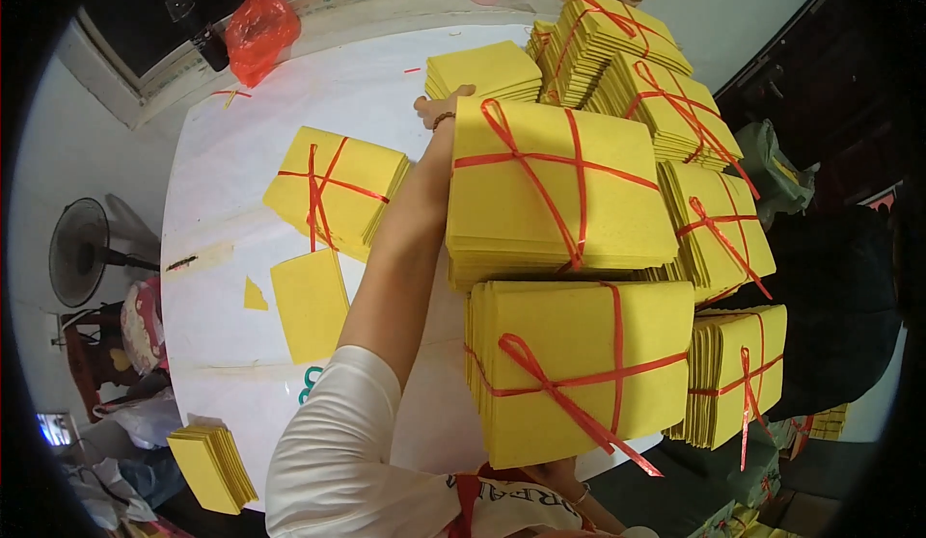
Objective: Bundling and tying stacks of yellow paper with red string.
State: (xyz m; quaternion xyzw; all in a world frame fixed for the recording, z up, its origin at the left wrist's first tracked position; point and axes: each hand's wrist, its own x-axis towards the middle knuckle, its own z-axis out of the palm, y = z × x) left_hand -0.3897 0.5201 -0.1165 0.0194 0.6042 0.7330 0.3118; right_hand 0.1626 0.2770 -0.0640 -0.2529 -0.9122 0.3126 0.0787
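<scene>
Matt yellow paper, shiny red ribbon.

My left hand (pixel 436 106) rests on a bundle (pixel 555 186) of matt yellow paper sheets, bound with glossy red plastic ribbon (pixel 540 176). The table (pixel 231 152) has a smooth, slightly shiny white covering. A crinkled red plastic bag (pixel 258 35) gleams. My sleeve (pixel 333 451) is soft white cloth.

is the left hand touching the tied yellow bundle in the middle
Touching. The head view shows the left hand pressed against the far left corner of the tied bundle, fingers hooked over its edge, with no gap.
</scene>
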